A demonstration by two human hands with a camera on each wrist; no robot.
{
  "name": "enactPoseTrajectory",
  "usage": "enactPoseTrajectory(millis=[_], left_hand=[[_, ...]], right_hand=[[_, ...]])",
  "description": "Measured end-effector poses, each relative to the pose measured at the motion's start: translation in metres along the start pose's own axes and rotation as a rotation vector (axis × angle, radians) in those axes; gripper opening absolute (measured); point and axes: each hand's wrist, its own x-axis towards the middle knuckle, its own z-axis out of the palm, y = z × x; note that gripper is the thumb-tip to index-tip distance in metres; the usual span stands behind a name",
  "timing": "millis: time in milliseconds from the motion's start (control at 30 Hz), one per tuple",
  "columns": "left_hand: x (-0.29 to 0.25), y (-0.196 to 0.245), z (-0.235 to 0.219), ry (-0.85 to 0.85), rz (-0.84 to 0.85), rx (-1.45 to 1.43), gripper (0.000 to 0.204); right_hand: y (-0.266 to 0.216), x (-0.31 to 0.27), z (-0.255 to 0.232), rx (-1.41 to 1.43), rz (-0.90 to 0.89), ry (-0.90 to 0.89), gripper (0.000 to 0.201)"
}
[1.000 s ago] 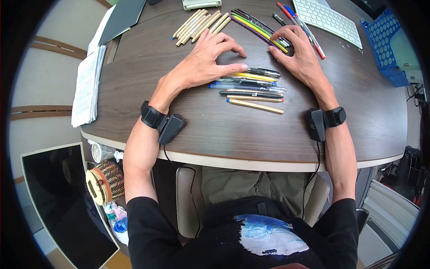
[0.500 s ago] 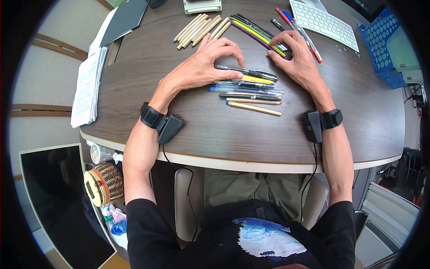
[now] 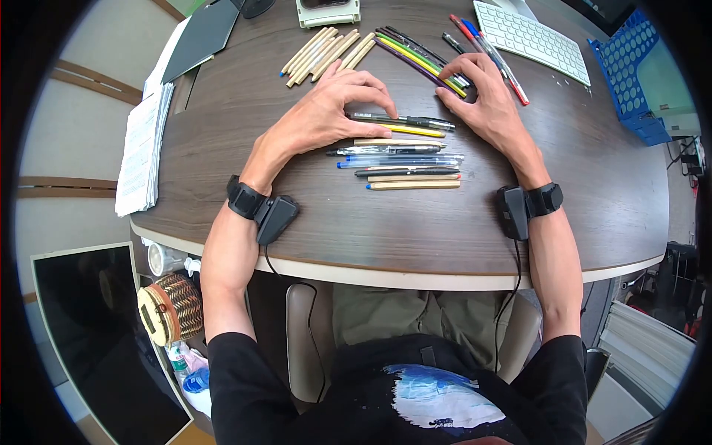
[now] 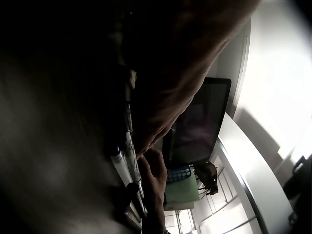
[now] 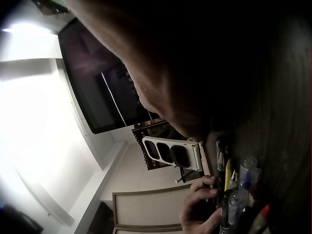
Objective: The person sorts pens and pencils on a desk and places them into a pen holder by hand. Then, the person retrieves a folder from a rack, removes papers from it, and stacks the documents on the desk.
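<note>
My left hand (image 3: 334, 107) pinches a black pen (image 3: 423, 121) between thumb and forefinger, its thumb tip at the end of a yellow pencil (image 3: 419, 131). Below lies a row: a plain wooden pencil (image 3: 400, 142), a black clear-barrelled pen (image 3: 393, 150), blue pens (image 3: 400, 160), another black pen (image 3: 408, 172) and more wooden pencils (image 3: 415, 185). My right hand (image 3: 493, 100) has thumb and forefinger around the near ends of coloured pencils, a purple pencil (image 3: 415, 65) and a yellow-green pair (image 3: 419, 58) among them. The right wrist view shows the left fingers (image 5: 202, 195) by the pens.
Wooden pencils (image 3: 319, 55) lie in a group beyond my left hand. Red and blue pens (image 3: 489, 55) lie beside the white keyboard (image 3: 532, 41). A blue basket (image 3: 630, 81) stands at the right, stacked papers (image 3: 144, 148) at the left, a phone stand (image 3: 328, 15) at the back.
The black pen at my left hand has shifted slightly left. Pens in the row below have slid left and lie more level, a wooden pencil now showing among them. My right hand stays at the coloured pencils.
</note>
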Motion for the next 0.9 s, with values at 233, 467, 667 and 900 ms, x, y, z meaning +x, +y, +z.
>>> enactPoseTrajectory(millis=[233,467,667,900], left_hand=[[-0.0019,-0.0010,0.0050,0.118,0.115,0.153,0.015],[0.0007,-0.0051,0.0063,0.147,0.179,0.176,0.013],[0.0005,-0.0058,0.0080,0.166,0.204,0.160,0.012],[0.0006,-0.0085,0.0090,0.199,0.230,0.184,0.012]], right_hand=[[0.0001,0.0002,0.0020,-0.004,-0.019,0.005,0.031],[0.0030,0.0003,0.0019,-0.012,-0.030,0.001,0.032],[0.0049,0.0021,0.0029,-0.029,-0.067,0.009,0.031],[0.0087,0.0013,0.0058,-0.056,-0.073,0.027,0.036]])
